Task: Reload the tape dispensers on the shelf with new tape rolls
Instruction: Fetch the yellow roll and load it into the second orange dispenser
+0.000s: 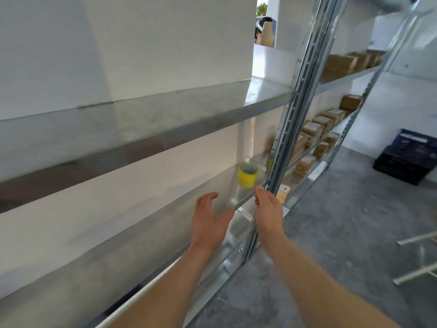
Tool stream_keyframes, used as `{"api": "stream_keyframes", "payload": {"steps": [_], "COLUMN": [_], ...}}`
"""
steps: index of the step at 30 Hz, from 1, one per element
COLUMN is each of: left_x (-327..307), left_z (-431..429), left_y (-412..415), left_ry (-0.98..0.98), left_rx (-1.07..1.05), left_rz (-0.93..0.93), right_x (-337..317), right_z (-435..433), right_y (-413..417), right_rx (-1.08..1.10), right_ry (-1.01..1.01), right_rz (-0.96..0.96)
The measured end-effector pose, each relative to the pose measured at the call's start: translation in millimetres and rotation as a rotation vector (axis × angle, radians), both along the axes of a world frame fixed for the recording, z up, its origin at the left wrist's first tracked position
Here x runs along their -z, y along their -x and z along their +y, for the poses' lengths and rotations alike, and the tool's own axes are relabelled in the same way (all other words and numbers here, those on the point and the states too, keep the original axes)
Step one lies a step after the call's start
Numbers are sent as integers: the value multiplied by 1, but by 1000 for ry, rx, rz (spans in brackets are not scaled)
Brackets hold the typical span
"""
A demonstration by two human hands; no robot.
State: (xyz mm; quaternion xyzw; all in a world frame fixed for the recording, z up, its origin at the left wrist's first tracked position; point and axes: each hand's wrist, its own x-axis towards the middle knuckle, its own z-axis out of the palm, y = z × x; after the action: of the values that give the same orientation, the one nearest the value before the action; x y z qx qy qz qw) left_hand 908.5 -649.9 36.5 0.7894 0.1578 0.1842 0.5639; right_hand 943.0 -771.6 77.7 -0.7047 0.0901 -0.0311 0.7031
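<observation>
A yellow tape roll stands on the metal shelf near its right end, beside the upright post. My left hand hovers over the shelf short of the roll, fingers spread and relaxed, holding nothing. My right hand is just in front of the shelf's edge, to the right of the left hand, fingers loosely bent and empty. Neither hand touches the roll. No tape dispenser is in view.
A steel upright post divides this shelf unit from the one to the right, which holds several cardboard boxes. A dark plastic crate sits on the concrete floor at right. White metal bars lie on the floor. Another person stands far behind.
</observation>
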Motion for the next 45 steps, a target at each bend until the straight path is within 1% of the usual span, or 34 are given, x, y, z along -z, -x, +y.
{"api": "stream_keyframes", "payload": {"steps": [7, 15, 22, 30, 35, 42, 45], "left_x": [-3, -7, 5, 19, 30, 41, 44], "left_z": [-1, 7, 12, 5, -10, -29, -35], "left_y": [-81, -124, -156, -206, -242, -280, -289], "left_ry": [48, 100, 86, 42, 28, 49, 60], "left_rx": [83, 107, 71, -26, -108, -258, -307], "left_rz": [-13, -11, 16, 51, 85, 111, 118], "right_x": [1, 6, 16, 33, 39, 61, 75], "right_z": [-10, -13, -12, -17, -26, -31, -30], "right_y": [-71, -127, -174, -238, -287, -344, -363], "right_rx": [49, 56, 26, -105, -247, -534, -609], "right_ry": [49, 150, 213, 250, 413, 816, 915], "right_rz": [1, 9, 69, 81, 123, 84, 74]}}
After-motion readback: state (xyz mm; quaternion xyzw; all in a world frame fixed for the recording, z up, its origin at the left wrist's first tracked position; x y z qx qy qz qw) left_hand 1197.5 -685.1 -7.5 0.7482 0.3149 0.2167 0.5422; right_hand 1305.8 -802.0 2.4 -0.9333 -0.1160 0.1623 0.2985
